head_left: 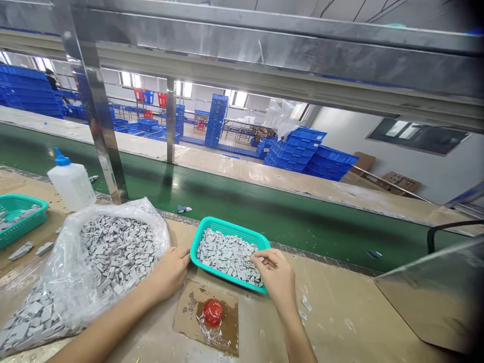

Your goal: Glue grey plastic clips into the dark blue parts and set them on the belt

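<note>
A green plastic basket filled with small light-grey plastic parts stands on the bench before me. My left hand is closed at the basket's left end, fingertips at its rim; part of the fingers is hidden. Over the basket's right side my right hand is in a pinch, thumb and forefinger together at a small grey part among the others. In front of the basket lies a wet cardboard piece bearing a shiny red round object. To the left, an open clear plastic bag holds many darker grey parts.
A white bottle with a blue cap and another green basket stand at left. Behind runs a green conveyor belt with a few loose pieces on it. A metal post rises beside the bottle. A transparent panel stands at right.
</note>
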Motion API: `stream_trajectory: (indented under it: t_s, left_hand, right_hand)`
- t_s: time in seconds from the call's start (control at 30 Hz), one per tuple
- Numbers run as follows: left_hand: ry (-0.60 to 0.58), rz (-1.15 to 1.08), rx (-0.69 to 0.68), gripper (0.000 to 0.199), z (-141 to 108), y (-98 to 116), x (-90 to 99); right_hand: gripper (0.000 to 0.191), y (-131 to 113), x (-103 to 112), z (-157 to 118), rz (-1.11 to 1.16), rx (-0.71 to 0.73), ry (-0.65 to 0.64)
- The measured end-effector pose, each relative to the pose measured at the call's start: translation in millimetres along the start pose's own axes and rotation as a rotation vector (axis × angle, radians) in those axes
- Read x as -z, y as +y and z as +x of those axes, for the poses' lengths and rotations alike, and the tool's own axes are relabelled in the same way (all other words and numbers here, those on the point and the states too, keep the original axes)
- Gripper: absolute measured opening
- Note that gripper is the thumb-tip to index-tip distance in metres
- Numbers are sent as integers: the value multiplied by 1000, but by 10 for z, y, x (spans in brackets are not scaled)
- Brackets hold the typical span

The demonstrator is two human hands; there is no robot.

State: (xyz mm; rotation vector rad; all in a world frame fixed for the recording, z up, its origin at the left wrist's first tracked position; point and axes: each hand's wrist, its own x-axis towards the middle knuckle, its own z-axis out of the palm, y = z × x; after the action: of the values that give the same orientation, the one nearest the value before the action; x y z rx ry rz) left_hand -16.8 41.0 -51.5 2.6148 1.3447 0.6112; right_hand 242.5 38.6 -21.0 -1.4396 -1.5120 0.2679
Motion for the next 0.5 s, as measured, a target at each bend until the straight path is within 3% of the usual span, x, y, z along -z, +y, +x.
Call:
stream_trajectory:
  t_s: [0.5]
  left_hand:
    - [-33,-134,65,23,7,-5,22]
  right_hand:
    - [19,136,-9,-20,336,-205,174]
